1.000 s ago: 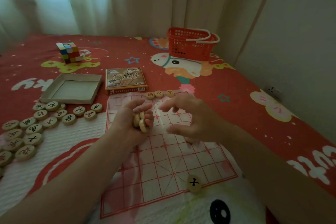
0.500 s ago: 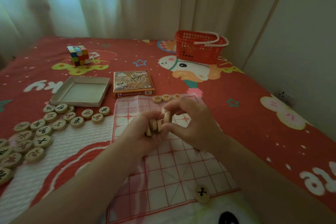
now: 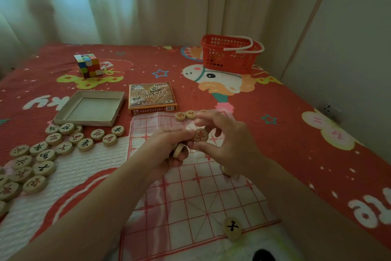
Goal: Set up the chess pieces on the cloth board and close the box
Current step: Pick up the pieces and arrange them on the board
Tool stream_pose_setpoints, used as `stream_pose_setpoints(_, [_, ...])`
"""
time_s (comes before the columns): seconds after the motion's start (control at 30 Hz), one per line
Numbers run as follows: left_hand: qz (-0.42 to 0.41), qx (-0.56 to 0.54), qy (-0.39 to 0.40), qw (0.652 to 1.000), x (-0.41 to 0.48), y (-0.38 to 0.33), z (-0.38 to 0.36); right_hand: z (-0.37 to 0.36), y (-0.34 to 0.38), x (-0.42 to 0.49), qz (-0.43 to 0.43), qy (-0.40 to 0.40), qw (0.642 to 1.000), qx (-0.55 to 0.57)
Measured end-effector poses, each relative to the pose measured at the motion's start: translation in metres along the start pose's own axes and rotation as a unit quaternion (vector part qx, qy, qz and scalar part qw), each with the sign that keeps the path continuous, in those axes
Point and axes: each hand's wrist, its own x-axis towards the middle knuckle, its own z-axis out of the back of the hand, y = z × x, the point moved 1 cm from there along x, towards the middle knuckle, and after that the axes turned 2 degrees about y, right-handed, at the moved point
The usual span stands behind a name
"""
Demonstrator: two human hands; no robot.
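Note:
A white cloth board (image 3: 190, 193) with red grid lines lies on the bed. Above its far half, my left hand (image 3: 167, 150) grips several wooden chess discs (image 3: 178, 150). My right hand (image 3: 230, 144) pinches one disc with a red character (image 3: 200, 135) between thumb and fingers, right beside the left hand. Two red-marked discs (image 3: 185, 115) sit on the board's far edge and one black-marked disc (image 3: 232, 227) on its near edge. Many loose discs (image 3: 48, 150) lie on the bed to the left. The open box tray (image 3: 91, 108) and its printed lid (image 3: 152, 97) lie beyond the board.
A colourful puzzle cube (image 3: 87, 65) stands at the back left. A red plastic basket (image 3: 229, 53) with white handles sits at the back right by the wall. Curtains hang behind the bed. The bedspread (image 3: 296, 133) is red with cartoon prints.
My right hand has taken one red-marked disc from the stack in my left hand and turned its face up. The view has tilted slightly.

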Motion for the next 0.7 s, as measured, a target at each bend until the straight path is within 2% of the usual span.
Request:
stream_pose_setpoints(0.27, [-0.029, -0.023, 0.0, 0.999, 0.004, 0.001, 0.004, 0.006, -0.008, 0.0, 0.001, 0.006, 1.0, 0.01])
stream_pose_setpoints(0.53, [-0.047, 0.051, -0.008, 0.998, 0.002, -0.007, 0.0, 0.016, -0.006, 0.008, 0.023, 0.027, 0.999, -0.005])
stream_pose_setpoints(0.7, [0.027, 0.047, -0.027, 0.998, 0.0, -0.002, -0.006, 0.026, 0.0, -0.006, -0.005, 0.051, 0.999, -0.008])
